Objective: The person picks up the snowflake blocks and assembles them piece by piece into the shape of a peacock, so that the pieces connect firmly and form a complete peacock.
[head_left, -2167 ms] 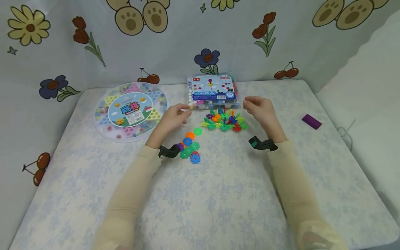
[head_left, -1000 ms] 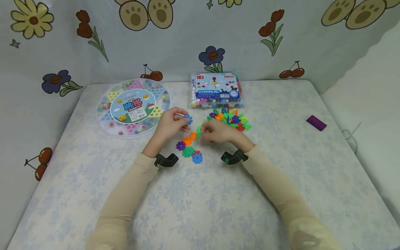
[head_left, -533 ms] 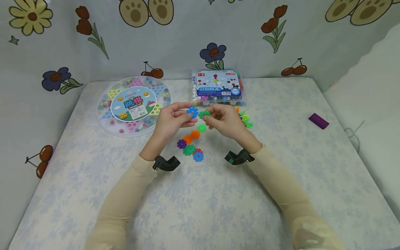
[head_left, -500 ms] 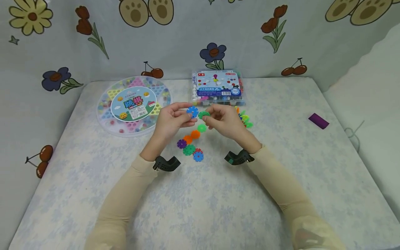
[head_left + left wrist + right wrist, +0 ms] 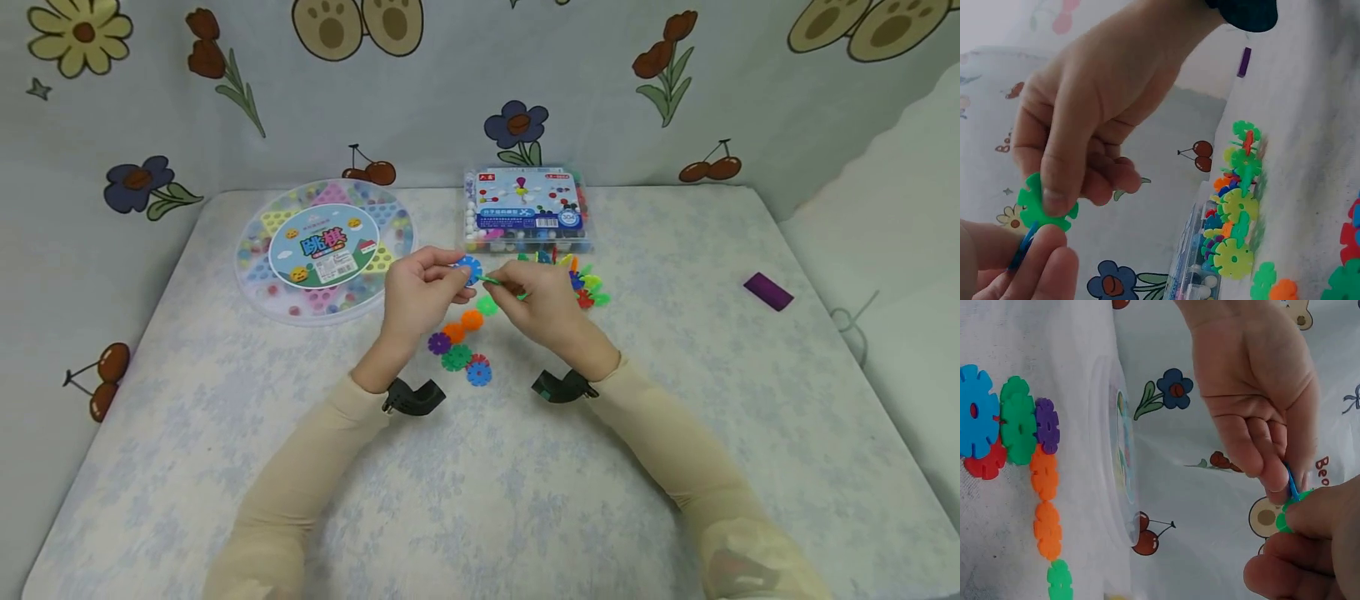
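Near the back middle of the table, my left hand (image 5: 420,296) pinches a blue slotted snowflake disc (image 5: 468,267) between thumb and fingers. Opposite it, my right hand (image 5: 547,304) pinches a green snowflake disc (image 5: 1034,206), which is seen edge-on from the head. The two discs meet at their rims, the blue one turned crosswise to the green in the left wrist view. Whether their slots are locked together I cannot tell. Below the hands lie several loose discs, among them a purple one (image 5: 439,343) and an orange one (image 5: 472,320). A joined multicoloured cluster (image 5: 1238,206) is partly hidden behind my right hand.
A round Chinese checkers box (image 5: 251,292) lies at the back left. Behind the cluster stands a clear case of beads (image 5: 528,200). A purple block (image 5: 768,292) sits at the right, near a pale cord (image 5: 851,329). A printed cloth hangs behind the table.
My left hand has picked up the blue disc and my right hand the green one from the loose discs. Since half a second ago the green disc has turned edge-on and come against the blue.
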A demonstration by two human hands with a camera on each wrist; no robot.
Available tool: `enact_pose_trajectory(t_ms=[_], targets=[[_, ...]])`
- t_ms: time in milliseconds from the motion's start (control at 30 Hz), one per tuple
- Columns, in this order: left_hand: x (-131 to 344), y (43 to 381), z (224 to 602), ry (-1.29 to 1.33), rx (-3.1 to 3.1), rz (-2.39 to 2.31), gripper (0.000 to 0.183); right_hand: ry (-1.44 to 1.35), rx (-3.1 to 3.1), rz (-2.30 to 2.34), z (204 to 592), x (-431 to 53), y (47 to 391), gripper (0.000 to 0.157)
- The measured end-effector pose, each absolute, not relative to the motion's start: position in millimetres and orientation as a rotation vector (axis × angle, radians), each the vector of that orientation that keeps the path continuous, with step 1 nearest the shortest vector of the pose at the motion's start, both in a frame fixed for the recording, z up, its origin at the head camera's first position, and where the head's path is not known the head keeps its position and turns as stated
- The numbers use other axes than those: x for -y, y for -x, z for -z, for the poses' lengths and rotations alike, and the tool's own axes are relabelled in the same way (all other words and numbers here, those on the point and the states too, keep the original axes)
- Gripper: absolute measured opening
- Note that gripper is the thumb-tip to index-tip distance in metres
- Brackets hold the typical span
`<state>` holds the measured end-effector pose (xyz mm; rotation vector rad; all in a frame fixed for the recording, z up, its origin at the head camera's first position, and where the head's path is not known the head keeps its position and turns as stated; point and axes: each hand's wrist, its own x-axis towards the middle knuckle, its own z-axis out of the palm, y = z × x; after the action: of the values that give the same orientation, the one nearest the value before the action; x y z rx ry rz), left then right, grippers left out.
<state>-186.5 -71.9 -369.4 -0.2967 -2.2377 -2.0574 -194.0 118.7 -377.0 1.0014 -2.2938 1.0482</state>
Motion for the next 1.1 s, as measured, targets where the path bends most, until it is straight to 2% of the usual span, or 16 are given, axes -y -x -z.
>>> enact_pose_trajectory(t_ms=[167,433,867,1100], targets=[[66.0,182.5,371.7,0.383,2.164,1.933,0.017,-0.972,2.202,-0.928,383.8,-112.9,193.0,0.003],[69.5,183.3,369.2,0.336,2.098,2.024,0.018,-1.008,2.011,-0.92,391.4,-107.3,194.4,0.012],[60.3,181.2,376.9,0.4,2.074,1.951,0.018,-0.989,1.976,-0.954,397.1,-105.2,193.2,0.013],[63.2,188.3,385.6,0.25,2.206,2.255,0.035,-0.871,2.127,-1.091,399.8,-98.9,192.0,0.012]])
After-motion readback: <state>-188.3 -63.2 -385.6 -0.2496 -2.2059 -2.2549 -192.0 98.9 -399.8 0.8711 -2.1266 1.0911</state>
